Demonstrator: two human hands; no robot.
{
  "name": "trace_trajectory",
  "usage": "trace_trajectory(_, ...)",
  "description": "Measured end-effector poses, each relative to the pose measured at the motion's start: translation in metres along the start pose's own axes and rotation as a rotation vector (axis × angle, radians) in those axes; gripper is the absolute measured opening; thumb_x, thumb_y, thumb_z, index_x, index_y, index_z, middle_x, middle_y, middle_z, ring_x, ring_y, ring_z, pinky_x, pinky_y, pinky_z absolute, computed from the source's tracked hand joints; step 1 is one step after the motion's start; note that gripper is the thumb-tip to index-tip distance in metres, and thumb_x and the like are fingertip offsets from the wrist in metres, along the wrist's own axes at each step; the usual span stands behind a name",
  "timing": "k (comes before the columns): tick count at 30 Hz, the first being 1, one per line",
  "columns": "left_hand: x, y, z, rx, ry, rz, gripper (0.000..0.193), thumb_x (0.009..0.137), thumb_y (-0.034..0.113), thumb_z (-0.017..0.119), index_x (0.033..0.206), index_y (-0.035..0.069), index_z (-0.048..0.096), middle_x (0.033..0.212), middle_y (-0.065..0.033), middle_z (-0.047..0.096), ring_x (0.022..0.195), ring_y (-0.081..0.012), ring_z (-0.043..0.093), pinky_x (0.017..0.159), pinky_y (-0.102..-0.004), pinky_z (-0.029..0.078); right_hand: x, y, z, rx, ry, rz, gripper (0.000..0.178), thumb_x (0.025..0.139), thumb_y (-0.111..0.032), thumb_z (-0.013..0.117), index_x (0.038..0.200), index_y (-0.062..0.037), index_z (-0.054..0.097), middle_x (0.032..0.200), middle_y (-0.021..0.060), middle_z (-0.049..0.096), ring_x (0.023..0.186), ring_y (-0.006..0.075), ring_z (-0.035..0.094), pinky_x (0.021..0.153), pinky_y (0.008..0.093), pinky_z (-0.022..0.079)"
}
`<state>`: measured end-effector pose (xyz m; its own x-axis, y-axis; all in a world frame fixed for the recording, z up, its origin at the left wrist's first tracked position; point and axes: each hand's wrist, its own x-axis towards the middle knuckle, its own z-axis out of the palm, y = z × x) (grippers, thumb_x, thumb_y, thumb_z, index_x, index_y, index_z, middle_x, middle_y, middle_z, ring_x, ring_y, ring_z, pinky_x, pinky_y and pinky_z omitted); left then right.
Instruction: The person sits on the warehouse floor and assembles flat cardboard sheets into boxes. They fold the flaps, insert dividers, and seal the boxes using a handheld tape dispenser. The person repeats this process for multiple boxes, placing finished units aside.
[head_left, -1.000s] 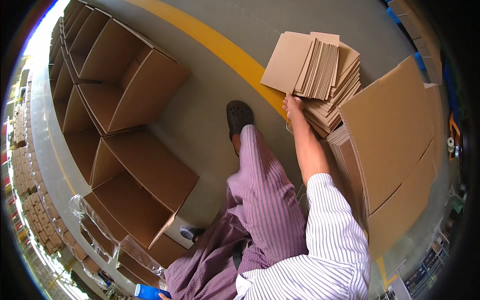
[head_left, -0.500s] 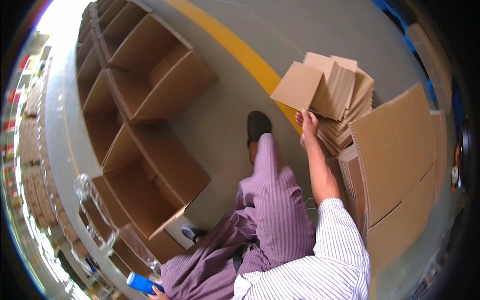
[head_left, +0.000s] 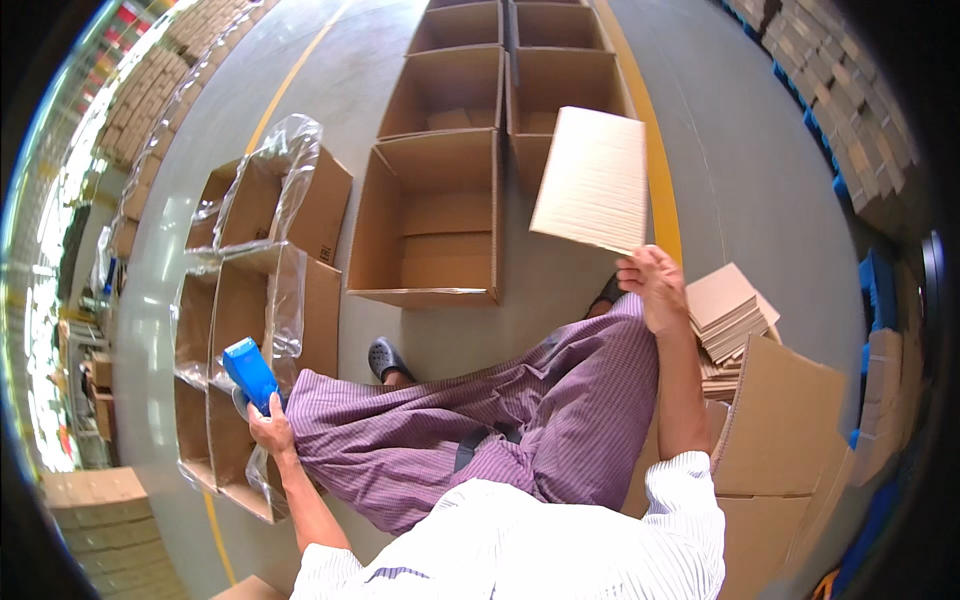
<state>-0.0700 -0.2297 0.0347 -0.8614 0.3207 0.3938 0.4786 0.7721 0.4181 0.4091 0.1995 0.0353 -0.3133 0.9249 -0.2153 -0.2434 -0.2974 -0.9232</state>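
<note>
My right hand (head_left: 652,287) grips a flat cardboard sheet (head_left: 592,180) by its lower corner and holds it up above the floor, near the open brown boxes (head_left: 440,215). My left hand (head_left: 265,425) holds a blue tape dispenser (head_left: 250,373) low at my left side, beside boxes lined with clear plastic (head_left: 262,300). My legs in purple striped trousers (head_left: 500,410) stretch between the two hands. A stack of flat cardboard sheets (head_left: 725,315) lies just right of my right hand.
Rows of open cardboard boxes run away ahead along a yellow floor line (head_left: 655,170). Large flat cartons (head_left: 785,430) lean at my right. Stacked cartons (head_left: 105,515) stand at the lower left, and shelves of boxes (head_left: 150,110) line the far left.
The view has swung from the sheet stack to the open boxes. My right hand has lifted one cardboard sheet off the stack and carried it toward the boxes. The blue dispenser is now in full view.
</note>
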Motion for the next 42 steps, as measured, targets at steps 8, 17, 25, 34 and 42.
trace_trajectory(8,-0.025,-0.054,-0.002,-0.13,0.0,-0.157,0.045,0.089,0.037,0.066,0.102,-0.005,0.062,0.092,-0.0257,0.068,0.083,-0.0419,0.066,0.075,-0.047,0.05,0.055,0.077,0.158,-0.205,-0.301,0.287,0.016,0.097,-0.023,0.062,0.089,-0.0096,0.062,0.082,0.0022,0.068,0.065,0.0075,0.063,0.059,0.0232,0.054)
trace_trajectory(17,-0.024,-0.059,0.002,-0.251,0.031,-0.179,0.046,0.088,0.035,0.068,0.105,-0.006,0.061,0.094,-0.0264,0.068,0.083,-0.0425,0.065,0.076,-0.0471,0.05,0.116,0.166,0.214,-0.338,-0.187,0.43,0.017,0.098,-0.022,0.06,0.09,-0.0069,0.06,0.081,0.0048,0.068,0.064,0.0108,0.063,0.055,0.0266,0.054)
trace_trajectory(25,-0.024,-0.055,-0.003,-0.251,-0.004,-0.216,0.046,0.088,0.035,0.068,0.104,-0.007,0.061,0.093,-0.0264,0.068,0.083,-0.0417,0.065,0.077,-0.0465,0.05,0.13,0.191,0.223,-0.417,-0.134,0.515,0.017,0.099,-0.02,0.056,0.096,-0.0043,0.062,0.085,0.007,0.069,0.067,0.0145,0.065,0.058,0.0302,0.055)
trace_trajectory(34,-0.016,-0.046,-0.001,-0.221,-0.023,-0.156,0.045,0.087,0.034,0.069,0.103,-0.007,0.061,0.093,-0.026,0.068,0.083,-0.0417,0.065,0.078,-0.0467,0.05,0.099,0.184,0.165,-0.574,-0.293,0.255,0.024,0.094,-0.022,0.061,0.105,-0.0011,0.061,0.086,0.0049,0.065,0.068,0.0101,0.06,0.054,0.0254,0.048)
trace_trajectory(42,-0.018,-0.036,0.002,-0.192,0.052,-0.15,0.046,0.086,0.034,0.069,0.108,-0.005,0.062,0.096,-0.0261,0.068,0.087,-0.0423,0.066,0.078,-0.0477,0.05,0.005,0.106,0.115,-0.746,-0.521,0.299,0.034,0.096,-0.026,0.061,0.119,-0.0018,0.059,0.103,0.0047,0.066,0.09,0.0119,0.06,0.075,0.028,0.05)
